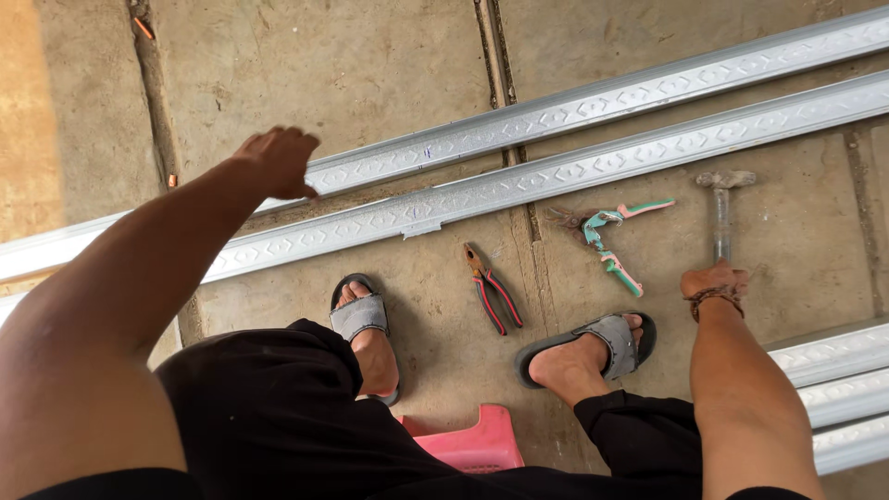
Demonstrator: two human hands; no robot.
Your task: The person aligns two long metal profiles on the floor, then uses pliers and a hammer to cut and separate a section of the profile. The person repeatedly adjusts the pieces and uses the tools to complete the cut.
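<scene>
While my right hand (713,280) grips the hammer (721,208) lying on the concrete floor (389,65) and my left hand (278,159) hovers loosely curled, holding nothing, over the metal channels (574,171), a hasty lift could knock the nearby snips (607,243).

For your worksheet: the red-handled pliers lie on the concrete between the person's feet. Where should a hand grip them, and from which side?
Grip the pliers by the two red handles, coming from the person's side: the handles splay toward the feet while the jaws point away toward the metal channels.
</scene>
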